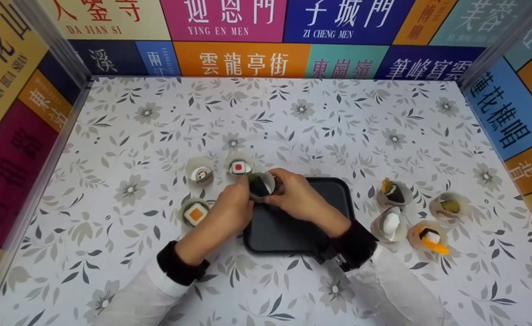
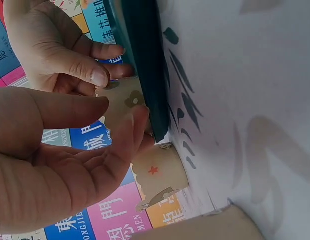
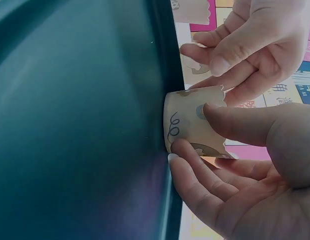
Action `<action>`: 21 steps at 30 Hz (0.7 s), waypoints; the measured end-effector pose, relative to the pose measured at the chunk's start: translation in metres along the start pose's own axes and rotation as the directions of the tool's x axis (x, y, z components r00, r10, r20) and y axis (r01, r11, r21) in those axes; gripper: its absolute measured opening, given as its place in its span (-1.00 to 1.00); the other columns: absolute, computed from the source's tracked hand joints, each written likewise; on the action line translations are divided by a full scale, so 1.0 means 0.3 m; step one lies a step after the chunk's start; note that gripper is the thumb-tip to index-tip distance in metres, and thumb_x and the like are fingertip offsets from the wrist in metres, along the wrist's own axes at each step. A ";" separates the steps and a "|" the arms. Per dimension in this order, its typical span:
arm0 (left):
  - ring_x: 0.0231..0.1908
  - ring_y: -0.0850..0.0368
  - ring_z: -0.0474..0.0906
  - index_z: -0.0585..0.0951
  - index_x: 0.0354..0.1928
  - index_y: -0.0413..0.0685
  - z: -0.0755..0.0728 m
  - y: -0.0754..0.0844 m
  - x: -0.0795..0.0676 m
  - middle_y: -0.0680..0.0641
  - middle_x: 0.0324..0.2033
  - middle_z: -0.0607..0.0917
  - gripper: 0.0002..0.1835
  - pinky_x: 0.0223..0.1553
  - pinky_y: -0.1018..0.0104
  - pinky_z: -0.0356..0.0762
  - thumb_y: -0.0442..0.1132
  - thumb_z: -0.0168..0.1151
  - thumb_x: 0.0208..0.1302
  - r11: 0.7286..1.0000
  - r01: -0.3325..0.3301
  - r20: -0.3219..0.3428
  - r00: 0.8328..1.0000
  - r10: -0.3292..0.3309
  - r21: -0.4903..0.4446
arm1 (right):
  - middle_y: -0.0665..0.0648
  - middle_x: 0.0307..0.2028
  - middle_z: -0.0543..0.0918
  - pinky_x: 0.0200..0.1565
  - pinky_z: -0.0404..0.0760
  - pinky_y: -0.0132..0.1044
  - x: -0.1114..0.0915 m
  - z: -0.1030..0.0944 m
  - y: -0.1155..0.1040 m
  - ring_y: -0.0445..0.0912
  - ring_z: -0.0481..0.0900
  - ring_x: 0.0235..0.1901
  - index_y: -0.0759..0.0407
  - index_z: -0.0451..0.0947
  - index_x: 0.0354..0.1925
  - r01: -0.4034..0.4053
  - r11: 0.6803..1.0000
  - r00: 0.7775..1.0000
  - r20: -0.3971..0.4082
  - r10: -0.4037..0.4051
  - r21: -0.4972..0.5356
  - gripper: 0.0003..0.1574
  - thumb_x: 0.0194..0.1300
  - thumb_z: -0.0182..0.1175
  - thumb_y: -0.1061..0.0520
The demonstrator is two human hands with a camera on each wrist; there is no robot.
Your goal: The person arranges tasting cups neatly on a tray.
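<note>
Both hands hold one small patterned paper cup (image 1: 267, 182) over the far left edge of a dark rectangular tray (image 1: 284, 228). Inside it is a dark wedge with a green top. My left hand (image 1: 234, 206) grips the cup's left side, thumb near the rim. From the other side my right hand (image 1: 295, 194) pinches it; in the right wrist view, thumb and fingertips press the cup's wall (image 3: 187, 117). Its base is close to the tray's raised rim (image 3: 170, 75); whether it touches, I cannot tell.
Left of the tray are a cup with a red-centred sushi piece (image 1: 238, 167), one with an orange-centred piece (image 1: 196, 214), and a third cup (image 1: 192, 168). Several filled cups, one with a white piece (image 1: 391, 223), stand to the right. Printed panels (image 1: 243, 59) border the patterned tabletop (image 1: 270, 117).
</note>
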State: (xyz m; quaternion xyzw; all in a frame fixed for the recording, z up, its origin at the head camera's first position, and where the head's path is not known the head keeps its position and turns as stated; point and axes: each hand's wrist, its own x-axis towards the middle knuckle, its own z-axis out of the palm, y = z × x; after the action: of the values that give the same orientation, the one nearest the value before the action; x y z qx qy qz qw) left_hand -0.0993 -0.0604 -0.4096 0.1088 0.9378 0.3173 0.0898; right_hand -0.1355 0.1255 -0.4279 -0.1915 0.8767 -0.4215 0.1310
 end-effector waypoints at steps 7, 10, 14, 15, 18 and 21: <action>0.04 -0.37 0.64 0.40 0.25 -0.51 -0.003 -0.007 -0.005 -0.47 -0.04 0.67 -0.54 0.08 -0.15 0.60 -0.50 0.22 0.36 1.000 -0.003 0.005 1.000 0.004 -0.020 | 0.21 -0.08 0.75 -0.19 0.70 -0.19 -0.002 0.001 0.003 -0.07 0.74 -0.23 0.26 0.53 0.26 0.005 1.000 1.000 0.021 -0.005 0.021 -0.37 0.24 0.44 0.34; 0.03 -0.32 0.66 0.45 0.21 -0.45 -0.009 -0.006 -0.021 -0.42 -0.05 0.68 -0.59 0.05 -0.12 0.61 -0.45 0.24 0.38 0.999 -0.001 -0.003 1.000 0.001 -0.049 | 0.26 0.08 0.70 -0.09 0.70 -0.14 -0.013 -0.011 -0.003 0.01 0.75 -0.08 0.32 0.44 0.37 -0.002 1.000 1.000 0.012 0.002 0.015 -0.27 0.29 0.43 0.31; -0.01 -0.16 0.69 0.52 0.27 -0.32 -0.036 -0.007 -0.087 -0.30 0.04 0.71 -0.55 -0.01 -0.04 0.64 -0.33 0.32 0.41 0.994 -0.039 -0.109 0.994 0.028 -0.103 | 0.28 0.27 0.58 0.15 0.60 -0.05 -0.043 -0.025 -0.030 0.08 0.64 0.16 0.33 0.39 0.43 0.091 0.993 0.990 -0.105 -0.098 -0.073 -0.23 0.35 0.41 0.22; -0.03 -0.12 0.69 0.53 0.29 -0.27 -0.045 -0.010 -0.113 -0.25 0.06 0.72 -0.53 -0.04 -0.02 0.65 -0.30 0.33 0.41 0.993 -0.061 -0.155 0.987 0.044 -0.104 | 0.27 0.30 0.55 0.21 0.56 -0.04 -0.053 -0.026 -0.039 0.08 0.59 0.22 0.31 0.40 0.43 0.134 0.985 0.980 -0.137 -0.148 -0.106 -0.24 0.36 0.40 0.19; -0.01 -0.08 0.67 0.56 0.35 -0.18 -0.074 -0.034 -0.195 -0.17 0.14 0.71 -0.44 -0.02 -0.02 0.63 -0.25 0.41 0.33 0.990 -0.137 -0.315 0.942 0.118 -0.038 | 0.24 0.38 0.49 0.35 0.44 -0.03 -0.077 -0.019 -0.068 0.08 0.45 0.36 0.28 0.41 0.43 0.284 0.937 0.927 -0.190 -0.322 -0.201 -0.25 0.39 0.40 0.11; 0.15 -0.20 0.59 0.52 0.40 -0.18 -0.096 -0.083 -0.260 -0.24 0.26 0.62 -0.29 0.16 -0.13 0.52 -0.21 0.49 0.20 0.979 -0.170 -0.428 0.880 0.204 0.115 | 0.25 0.47 0.40 0.46 0.29 -0.01 -0.091 -0.001 -0.098 0.09 0.33 0.47 0.29 0.35 0.48 0.400 0.867 0.871 -0.170 -0.461 -0.298 -0.14 0.39 0.40 -0.03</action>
State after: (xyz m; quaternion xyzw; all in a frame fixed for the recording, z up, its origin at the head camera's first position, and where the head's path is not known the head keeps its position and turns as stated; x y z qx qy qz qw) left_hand -0.0349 -0.1166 -0.3947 0.1279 0.9300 0.3060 -0.1582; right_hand -0.1047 0.1210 -0.4028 -0.3471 0.8669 -0.3443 -0.0973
